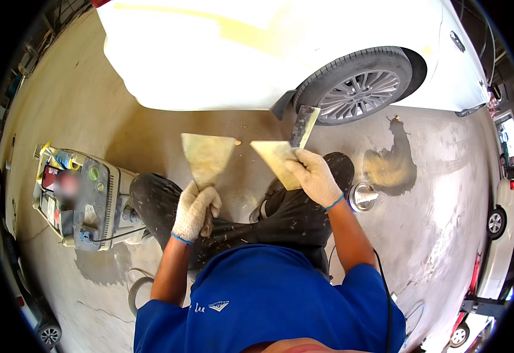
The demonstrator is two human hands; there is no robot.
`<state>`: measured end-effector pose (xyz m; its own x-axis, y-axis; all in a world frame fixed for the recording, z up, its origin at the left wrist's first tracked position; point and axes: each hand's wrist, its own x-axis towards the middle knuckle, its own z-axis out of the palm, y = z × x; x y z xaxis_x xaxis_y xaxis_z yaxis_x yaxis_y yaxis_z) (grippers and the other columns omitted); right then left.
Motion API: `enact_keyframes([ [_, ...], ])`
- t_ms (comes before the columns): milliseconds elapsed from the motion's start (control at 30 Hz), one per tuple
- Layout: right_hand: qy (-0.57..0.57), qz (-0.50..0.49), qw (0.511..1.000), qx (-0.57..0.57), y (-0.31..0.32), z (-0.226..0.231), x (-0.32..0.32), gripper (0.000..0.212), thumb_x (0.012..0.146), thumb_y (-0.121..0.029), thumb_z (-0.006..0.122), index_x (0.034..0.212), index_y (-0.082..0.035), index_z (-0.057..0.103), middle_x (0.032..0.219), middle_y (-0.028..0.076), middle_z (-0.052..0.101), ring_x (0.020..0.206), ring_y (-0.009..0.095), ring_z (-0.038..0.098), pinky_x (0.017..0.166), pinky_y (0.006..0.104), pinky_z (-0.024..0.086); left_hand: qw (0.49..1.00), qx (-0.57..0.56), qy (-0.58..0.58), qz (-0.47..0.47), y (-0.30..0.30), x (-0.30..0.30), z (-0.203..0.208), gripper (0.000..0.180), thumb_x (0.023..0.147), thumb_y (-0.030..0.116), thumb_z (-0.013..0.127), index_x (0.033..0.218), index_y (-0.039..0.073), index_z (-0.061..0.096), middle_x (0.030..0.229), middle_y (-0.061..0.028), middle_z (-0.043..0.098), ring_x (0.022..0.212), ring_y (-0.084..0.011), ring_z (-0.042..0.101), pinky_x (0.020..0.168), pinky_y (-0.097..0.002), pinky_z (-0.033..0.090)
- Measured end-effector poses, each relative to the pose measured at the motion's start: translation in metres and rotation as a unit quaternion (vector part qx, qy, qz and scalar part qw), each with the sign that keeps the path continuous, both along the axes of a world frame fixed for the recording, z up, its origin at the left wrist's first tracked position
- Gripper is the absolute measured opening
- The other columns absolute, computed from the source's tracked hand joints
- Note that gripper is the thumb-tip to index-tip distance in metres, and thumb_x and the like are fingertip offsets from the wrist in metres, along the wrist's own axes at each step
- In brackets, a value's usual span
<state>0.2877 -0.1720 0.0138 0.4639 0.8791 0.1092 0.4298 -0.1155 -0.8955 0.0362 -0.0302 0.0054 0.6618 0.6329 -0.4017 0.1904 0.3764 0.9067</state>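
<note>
Just short of a white car with yellow smears on its side, the left hand, in a white knitted glove, grips a broad flared scraper coated pale yellow. Beside it, the similarly gloved right hand grasps a flat yellowish plate; whether it also pinches the narrow black-and-yellow strip beyond, I cannot tell. A grey boxy machine stands left; a round metal tin sits right, near a dark stain on the smooth greyish-brown floor. Another white car stands far right.
</note>
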Motion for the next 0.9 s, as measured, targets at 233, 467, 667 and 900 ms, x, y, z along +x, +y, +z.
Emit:
enact_keyframes([
  [233, -0.332, 0.034, 0.932, 0.144, 0.021, -0.034, -0.073, 0.022, 0.093, -0.016, 0.058, 0.11, -0.003, 0.065, 0.097, 0.014, 0.065, 0.089, 0.032, 0.063, 0.079, 0.0404, 0.053, 0.995, 0.058, -0.002, -0.083, -0.043, 0.031, -0.039, 0.017, 0.096, 0.013, 0.053, 0.107, 0.0, 0.056, 0.075, -0.0027, 0.058, 0.061, -0.0089, 0.054, 0.055, -0.0249, 0.047],
  [467, -0.29, -0.018, 0.951, 0.103, 0.024, -0.041, -0.06, 0.024, 0.09, -0.01, 0.056, 0.111, -0.007, 0.066, 0.1, 0.012, 0.066, 0.091, 0.03, 0.063, 0.08, 0.042, 0.052, 0.999, -0.008, 0.012, -0.035, -0.026, 0.024, -0.046, 0.019, 0.093, 0.011, 0.053, 0.107, -0.002, 0.057, 0.074, -0.0038, 0.059, 0.06, -0.0095, 0.053, 0.055, -0.0258, 0.047],
  [667, -0.067, -0.113, 0.991, -0.034, 0.032, -0.089, 0.023, 0.017, 0.089, -0.012, 0.061, 0.098, 0.002, 0.064, 0.093, 0.014, 0.07, 0.088, 0.029, 0.066, 0.073, 0.0385, 0.052, 0.998, 0.044, -0.041, -0.02, -0.025, 0.018, -0.03, 0.016, 0.095, 0.011, 0.05, 0.105, 0.0, 0.054, 0.064, -0.0032, 0.055, 0.051, -0.0101, 0.05, 0.049, -0.0228, 0.042],
  [900, 0.33, 0.034, 0.943, 0.021, 0.036, -0.047, -0.052, 0.035, 0.096, -0.015, 0.06, 0.126, 0.004, 0.058, 0.116, 0.006, 0.065, 0.105, 0.015, 0.059, 0.091, 0.0297, 0.05, 0.995, 0.033, -0.077, -0.056, -0.029, 0.027, -0.051, 0.073, 0.086, 0.04, 0.073, 0.136, -0.004, 0.044, 0.112, -0.0081, 0.062, 0.098, -0.016, 0.06, 0.086, -0.0312, 0.051],
])
